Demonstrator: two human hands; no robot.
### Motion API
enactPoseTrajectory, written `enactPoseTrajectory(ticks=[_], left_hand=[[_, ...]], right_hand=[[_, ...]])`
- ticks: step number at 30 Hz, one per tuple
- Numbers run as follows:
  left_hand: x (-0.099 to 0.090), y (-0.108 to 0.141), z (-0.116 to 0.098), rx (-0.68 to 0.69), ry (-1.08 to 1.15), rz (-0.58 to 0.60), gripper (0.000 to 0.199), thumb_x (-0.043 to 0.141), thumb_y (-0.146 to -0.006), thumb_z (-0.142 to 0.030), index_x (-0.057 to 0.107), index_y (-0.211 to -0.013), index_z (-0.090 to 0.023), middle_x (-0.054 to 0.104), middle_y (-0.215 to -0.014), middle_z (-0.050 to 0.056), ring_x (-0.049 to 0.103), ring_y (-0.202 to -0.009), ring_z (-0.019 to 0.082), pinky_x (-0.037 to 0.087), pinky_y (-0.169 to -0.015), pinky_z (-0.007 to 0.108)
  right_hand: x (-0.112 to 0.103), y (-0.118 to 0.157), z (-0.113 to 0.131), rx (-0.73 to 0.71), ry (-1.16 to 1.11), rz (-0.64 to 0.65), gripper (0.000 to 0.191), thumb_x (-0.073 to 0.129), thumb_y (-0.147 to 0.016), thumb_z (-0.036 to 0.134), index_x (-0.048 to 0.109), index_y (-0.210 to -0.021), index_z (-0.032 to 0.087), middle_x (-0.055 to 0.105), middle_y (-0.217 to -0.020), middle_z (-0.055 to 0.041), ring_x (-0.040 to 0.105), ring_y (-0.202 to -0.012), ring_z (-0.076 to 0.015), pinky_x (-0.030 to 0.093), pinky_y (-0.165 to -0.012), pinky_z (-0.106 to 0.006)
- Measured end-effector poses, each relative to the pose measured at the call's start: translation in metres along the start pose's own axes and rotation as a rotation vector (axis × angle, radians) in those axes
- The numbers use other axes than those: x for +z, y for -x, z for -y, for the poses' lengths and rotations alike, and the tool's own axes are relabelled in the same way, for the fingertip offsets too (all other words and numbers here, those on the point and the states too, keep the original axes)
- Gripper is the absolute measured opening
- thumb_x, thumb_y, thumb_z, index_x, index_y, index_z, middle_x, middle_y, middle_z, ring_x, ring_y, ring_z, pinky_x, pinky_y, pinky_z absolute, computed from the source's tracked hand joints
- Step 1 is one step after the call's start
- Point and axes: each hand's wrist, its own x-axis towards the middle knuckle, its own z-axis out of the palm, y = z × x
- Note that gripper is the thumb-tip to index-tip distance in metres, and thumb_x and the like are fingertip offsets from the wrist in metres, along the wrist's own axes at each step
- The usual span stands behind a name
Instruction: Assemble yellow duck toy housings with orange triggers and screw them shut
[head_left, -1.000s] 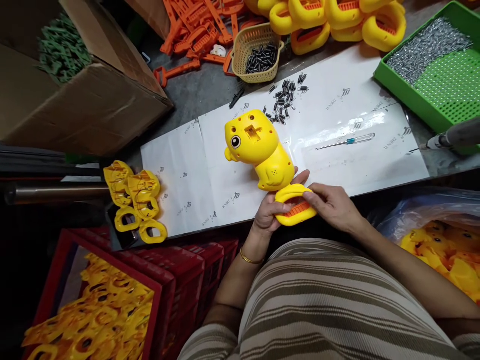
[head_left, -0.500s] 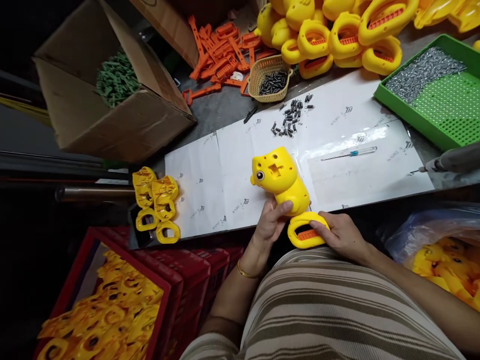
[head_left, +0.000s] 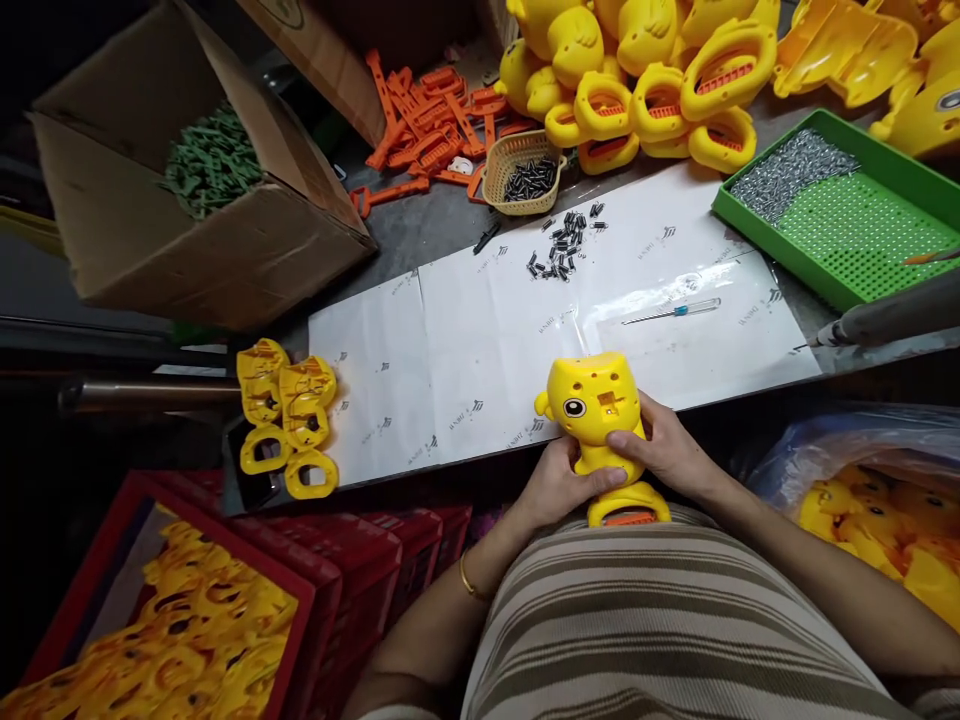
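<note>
Tabletop [head_left: 407, 232], one, grey, partly covered by white printed sheeting [head_left: 442, 360], ahead of the hands. Cardboard box [head_left: 300, 240] holding green parts [head_left: 214, 158], far ahead and left of the hands. Red crate [head_left: 301, 625], heaped with yellow shells [head_left: 214, 615] too overlapped to count, low and left of the hands. Green tray [head_left: 780, 265], one, perforated, silver pieces [head_left: 795, 170] massed in its far left part, ahead and right of the hands. Yellow half-shells [head_left: 309, 400], two, side by side, ring handles towards the person, well left of the hands. Yellow figure [head_left: 596, 405], one, between both hands at the tabletop's near edge; long axis running away from the person, head outermost, ring handle towards the striped shirt, square opening upward, visible eye on the left. Left hand [head_left: 561, 482], grasping the lower body, thumb across its front; right hand [head_left: 664, 440], grasping the side, thumb below the head; both spread to the figure's width. Basket [head_left: 519, 208] of black springs, one, far ahead of the hands. Screwdriver [head_left: 679, 311], one, beyond the right hand, tip leftward. Loose springs [head_left: 564, 245], roughly two dozen, overlapping, nearer the hands than the basket.
</note>
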Motion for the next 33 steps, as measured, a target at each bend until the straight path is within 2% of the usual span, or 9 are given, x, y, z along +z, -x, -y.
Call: enactPoseTrajectory(ticks=[6,8,11,17,22,27,29,32,33], left_hand=[[-0.035,-0.004,-0.036,0.168,0.027,-0.140,0.077,0.082,-0.070,-0.046,0.050,-0.136,-0.023,0.067,-0.122,0.008,0.064,-0.111,0.025,0.050,-0.094,0.034],[-0.036,-0.013,-0.051,0.110,0.025,-0.097,0.087,0.086,-0.065,-0.039,0.046,-0.141,-0.024,0.066,-0.123,0.007,0.063,-0.110,0.025,0.050,-0.091,0.032],[-0.033,-0.024,-0.064,0.027,0.035,0.004,0.077,0.085,-0.064,-0.038,0.055,-0.132,-0.017,0.069,-0.114,0.009,0.065,-0.102,0.026,0.051,-0.085,0.032],[-0.026,-0.024,-0.067,0.047,0.010,0.012,0.067,0.085,-0.064,-0.036,0.061,-0.123,-0.017,0.071,-0.107,0.008,0.064,-0.097,0.025,0.050,-0.082,0.031],[-0.022,-0.022,-0.069,0.026,0.046,-0.025,0.087,0.086,-0.064,-0.031,0.048,-0.141,-0.026,0.064,-0.127,0.006,0.060,-0.111,0.025,0.047,-0.093,0.032],[-0.025,-0.036,-0.065,-0.005,0.074,-0.029,0.068,0.084,-0.066,-0.033,0.058,-0.128,-0.021,0.068,-0.112,0.007,0.063,-0.103,0.025,0.049,-0.088,0.033],[-0.029,-0.042,-0.061,0.012,0.074,-0.052,0.061,0.083,-0.067,-0.033,0.062,-0.123,-0.019,0.069,-0.109,0.007,0.063,-0.101,0.024,0.049,-0.088,0.033],[-0.033,-0.048,-0.057,0.027,0.062,-0.079,0.056,0.083,-0.068,-0.035,0.065,-0.118,-0.018,0.070,-0.106,0.007,0.064,-0.100,0.025,0.048,-0.090,0.034],[-0.035,-0.049,-0.056,0.029,0.062,-0.080,0.055,0.082,-0.068,-0.035,0.066,-0.117,-0.017,0.070,-0.106,0.007,0.064,-0.100,0.025,0.048,-0.090,0.034]], right_hand=[[0.000,0.003,0.002,0.003,-0.028,0.033,0.061,0.075,-0.076,0.055,0.056,-0.122,0.018,0.067,-0.115,-0.0083,0.062,-0.100,-0.0238,0.052,-0.084,-0.035],[-0.001,-0.001,0.004,0.023,0.010,0.064,0.065,0.075,-0.075,0.056,0.054,-0.124,0.018,0.066,-0.115,-0.0093,0.062,-0.100,-0.0246,0.052,-0.085,-0.037],[-0.006,-0.005,0.009,0.068,0.037,0.116,0.070,0.076,-0.075,0.056,0.051,-0.128,0.018,0.063,-0.122,-0.0104,0.060,-0.107,-0.0260,0.051,-0.090,-0.039],[-0.013,-0.011,0.021,0.085,-0.098,0.118,0.072,0.071,-0.077,0.063,0.052,-0.131,0.019,0.062,-0.125,-0.0099,0.059,-0.113,-0.0261,0.049,-0.094,-0.037],[-0.007,-0.012,0.018,0.073,-0.007,0.072,0.061,0.067,-0.081,0.062,0.060,-0.121,0.017,0.067,-0.110,-0.0075,0.061,-0.098,-0.0229,0.051,-0.083,-0.033],[-0.027,-0.022,0.028,0.071,0.228,0.190,0.059,0.058,-0.086,0.064,0.062,-0.124,0.018,0.070,-0.111,-0.0082,0.064,-0.095,-0.0236,0.052,-0.080,-0.035],[-0.044,-0.032,0.037,-0.023,0.507,0.086,0.053,0.060,-0.087,0.060,0.067,-0.121,0.019,0.070,-0.108,-0.0092,0.064,-0.091,-0.0242,0.051,-0.075,-0.037],[-0.072,-0.052,0.041,-0.331,1.034,-0.350,0.039,0.062,-0.090,0.047,0.069,-0.119,0.022,0.067,-0.116,-0.0125,0.058,-0.104,-0.0308,0.048,-0.080,-0.044],[-0.080,-0.058,0.039,-0.407,1.180,-0.414,0.035,0.061,-0.091,0.043,0.068,-0.120,0.023,0.066,-0.118,-0.0128,0.055,-0.110,-0.0327,0.045,-0.084,-0.047]])
